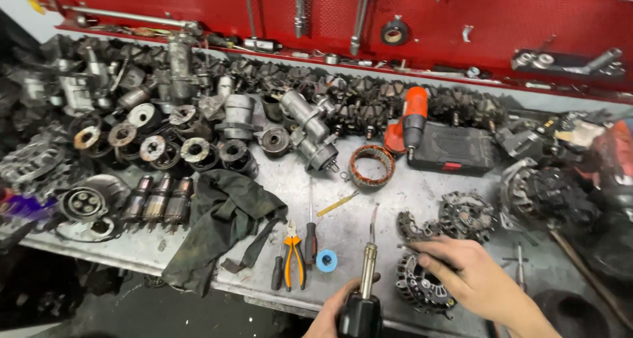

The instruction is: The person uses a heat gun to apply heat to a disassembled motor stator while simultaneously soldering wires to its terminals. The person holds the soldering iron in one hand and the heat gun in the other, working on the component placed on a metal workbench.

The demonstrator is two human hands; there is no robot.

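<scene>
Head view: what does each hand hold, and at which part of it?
The left hand grips a soldering gun by its black handle. The right hand rests on the black alternator part, fingers on its top edge; grip unclear.

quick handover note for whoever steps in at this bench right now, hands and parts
Left hand: wrapped round the black handle of a soldering iron, tip pointing up and away over the bench.
Right hand: fingers resting on the dark round alternator part at the front edge of the metal bench.
Nearby: rectifier plate just behind the right hand, blue tape roll and orange-handled pliers to the left.
Done: the iron is in hand and the part is steadied.
Left: the iron tip is not yet on the part.
</scene>
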